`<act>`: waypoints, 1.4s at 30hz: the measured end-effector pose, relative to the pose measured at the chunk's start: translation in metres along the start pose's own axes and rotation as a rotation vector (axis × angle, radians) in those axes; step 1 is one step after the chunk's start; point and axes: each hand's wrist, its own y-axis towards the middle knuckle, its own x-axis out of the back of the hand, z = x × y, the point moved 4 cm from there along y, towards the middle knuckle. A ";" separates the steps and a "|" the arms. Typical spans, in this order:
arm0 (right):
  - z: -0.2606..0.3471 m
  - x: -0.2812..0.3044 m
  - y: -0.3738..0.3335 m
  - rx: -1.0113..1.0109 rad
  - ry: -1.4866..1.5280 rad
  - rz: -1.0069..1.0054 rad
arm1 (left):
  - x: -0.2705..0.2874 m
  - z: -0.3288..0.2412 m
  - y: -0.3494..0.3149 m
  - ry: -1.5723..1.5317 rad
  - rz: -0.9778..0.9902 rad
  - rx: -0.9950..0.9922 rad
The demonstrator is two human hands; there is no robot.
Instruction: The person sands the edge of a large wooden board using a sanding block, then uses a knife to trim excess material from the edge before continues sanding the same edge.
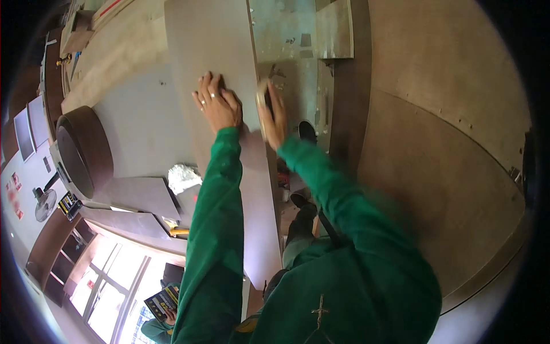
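A long grey-brown board (215, 51) runs away from me down the middle of the view. My left hand (216, 103) lies flat on its top face, fingers spread, rings on two fingers. My right hand (272, 114) presses a small pale block (262, 103) against the board's right edge; the block is mostly hidden by the fingers and blurred. Both arms wear green sleeves.
A round dark drum-shaped piece (80, 152) stands at left beside grey panels (143, 132). A crumpled white cloth (183, 175) lies near the board. Large brown plywood sheets (447, 114) fill the right side. Another person holding a yellow-black booklet (163, 301) is at the lower left by a window.
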 end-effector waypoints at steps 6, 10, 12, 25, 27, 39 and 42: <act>-0.021 -0.003 -0.072 -0.073 -0.080 -0.062 | 0.000 -0.011 0.001 0.029 0.078 0.053; 0.019 0.012 0.112 0.044 -0.030 -0.121 | -0.004 -0.018 0.005 0.035 0.118 0.040; 0.032 0.013 0.130 0.032 0.006 -0.093 | -0.002 -0.012 -0.001 0.041 0.139 0.040; 0.062 0.017 0.205 0.071 0.012 -0.109 | -0.004 -0.014 0.012 0.022 0.111 0.002; 0.033 0.000 0.147 0.054 -0.030 -0.085 | 0.000 -0.008 0.010 0.050 0.136 0.044; 0.058 0.017 0.288 0.056 -0.024 -0.108 | -0.001 -0.009 0.005 0.046 0.180 0.035; 0.034 -0.002 0.215 0.022 0.001 -0.074 | 0.002 -0.005 0.005 0.052 0.161 0.060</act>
